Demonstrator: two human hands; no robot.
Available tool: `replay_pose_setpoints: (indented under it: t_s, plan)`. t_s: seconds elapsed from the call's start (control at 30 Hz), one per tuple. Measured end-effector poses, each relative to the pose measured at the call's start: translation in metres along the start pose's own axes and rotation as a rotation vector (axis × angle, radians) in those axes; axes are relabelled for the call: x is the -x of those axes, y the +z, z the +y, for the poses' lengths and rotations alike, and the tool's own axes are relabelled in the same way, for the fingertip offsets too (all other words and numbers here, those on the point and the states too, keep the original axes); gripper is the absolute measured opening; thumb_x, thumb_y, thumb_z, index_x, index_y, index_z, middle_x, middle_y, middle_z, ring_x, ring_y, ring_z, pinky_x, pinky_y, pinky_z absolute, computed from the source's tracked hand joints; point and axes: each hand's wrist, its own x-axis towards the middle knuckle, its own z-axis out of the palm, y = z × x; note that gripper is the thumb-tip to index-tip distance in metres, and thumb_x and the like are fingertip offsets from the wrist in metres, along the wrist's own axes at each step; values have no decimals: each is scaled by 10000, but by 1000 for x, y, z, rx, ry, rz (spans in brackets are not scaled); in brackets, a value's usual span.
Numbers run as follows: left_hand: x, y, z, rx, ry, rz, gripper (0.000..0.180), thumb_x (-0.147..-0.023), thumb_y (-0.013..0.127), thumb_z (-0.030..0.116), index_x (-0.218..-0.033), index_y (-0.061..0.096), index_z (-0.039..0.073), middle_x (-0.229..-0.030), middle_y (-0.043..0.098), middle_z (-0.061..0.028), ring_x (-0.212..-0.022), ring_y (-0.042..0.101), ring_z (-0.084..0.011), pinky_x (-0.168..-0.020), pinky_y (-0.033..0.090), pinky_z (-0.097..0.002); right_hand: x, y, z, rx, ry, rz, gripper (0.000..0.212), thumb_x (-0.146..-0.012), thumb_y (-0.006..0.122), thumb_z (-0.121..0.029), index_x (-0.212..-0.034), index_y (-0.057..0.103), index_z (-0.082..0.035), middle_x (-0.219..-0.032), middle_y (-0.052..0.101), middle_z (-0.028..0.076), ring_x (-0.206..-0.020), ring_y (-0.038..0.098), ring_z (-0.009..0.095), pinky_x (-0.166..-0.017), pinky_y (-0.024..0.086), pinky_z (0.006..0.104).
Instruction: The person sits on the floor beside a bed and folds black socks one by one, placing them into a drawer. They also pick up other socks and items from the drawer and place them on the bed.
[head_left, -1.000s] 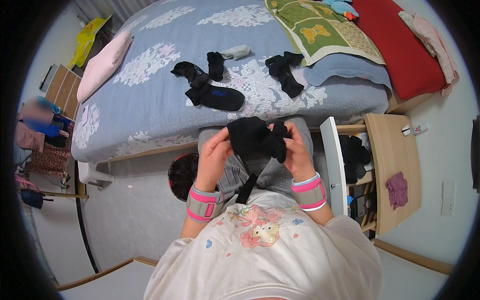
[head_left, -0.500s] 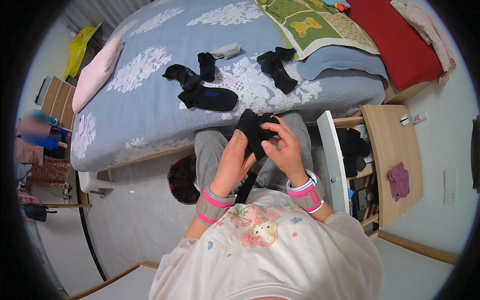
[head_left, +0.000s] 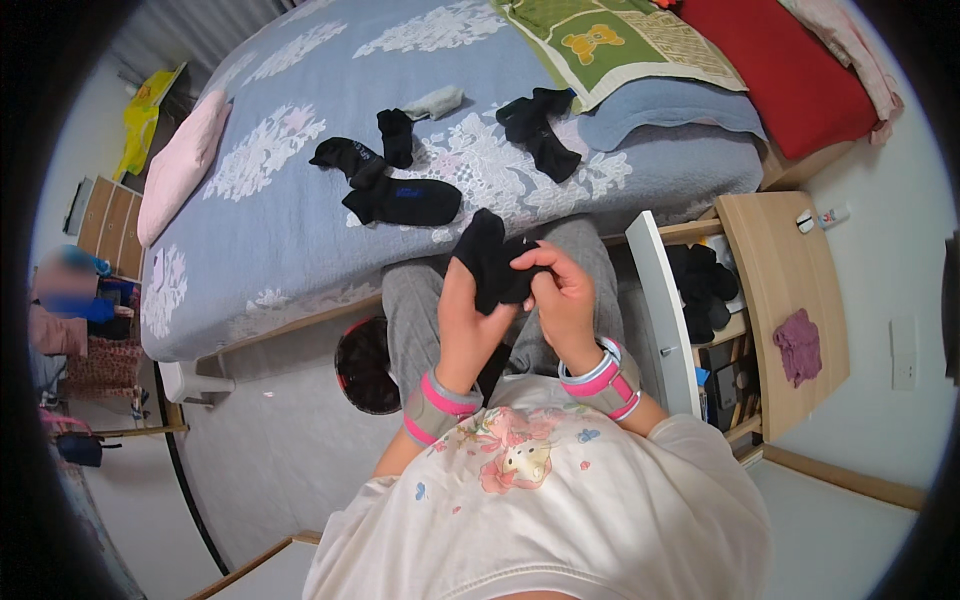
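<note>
Closer together than a second ago, left hand (head_left: 468,330) and right hand (head_left: 562,308) pinch one black sock bundle (head_left: 488,272) by the bed's (head_left: 300,240) near edge; toward that edge lie three black socks (head_left: 420,203), one grey sock (head_left: 435,103), one black clump (head_left: 550,150).

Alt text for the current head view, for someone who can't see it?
A left hand and right hand hold bunched black fabric. Beyond, black socks and a grey one lie on a bed; at right, a drawer with dark items stands open.
</note>
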Motion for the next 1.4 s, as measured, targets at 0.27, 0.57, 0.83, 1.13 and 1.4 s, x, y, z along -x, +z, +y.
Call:
replay_pose_setpoints:
  t_s: [0.27,0.57,0.83,1.13,1.4]
  plan:
    - [5,-7,1,255,-31,-138,643,-767,432,-91,-1396,325,-14,-1430,309,-136,-1296,363,-236,-1045,319,-324,-7,-5,-3,-52,-98,-259,583,-752,565,44,-1312,409,-5,-1295,388,100,-1170,444,174,-965,376,284]
    - [9,1,12,48,184,-250,646,-762,593,71,-1359,372,-34,-1426,295,-204,-1325,304,-339,-1055,271,-362,-10,-2,-9,584,-368,-53,628,-667,646,16,-1262,462,-68,-1216,500,130,-1086,525,308,-887,456,368]
    - [14,9,19,-111,143,-268,635,-848,613,297,-1362,390,-2,-1409,322,-207,-1308,315,-361,-1056,261,-392,-8,-9,1,399,-315,117,484,-625,440,136,-1057,601,-15,-1010,624,116,-955,608,239,-865,463,307]
    - [14,10,16,-98,164,-162,440,-891,581,215,-1284,499,34,-1364,351,-219,-1243,383,-365,-1014,319,-383,-16,-29,-14,181,-73,-121,431,-622,344,96,-953,613,31,-915,638,86,-923,587,157,-855,445,262]
    - [3,13,7,-229,56,-118,419,-689,767,85,-1019,527,-10,-978,496,-129,-869,527,-271,-738,449,-311,-14,-48,-9,546,-208,-242,294,-722,532,-11,-993,641,16,-983,653,173,-838,649,304,-754,506,324]
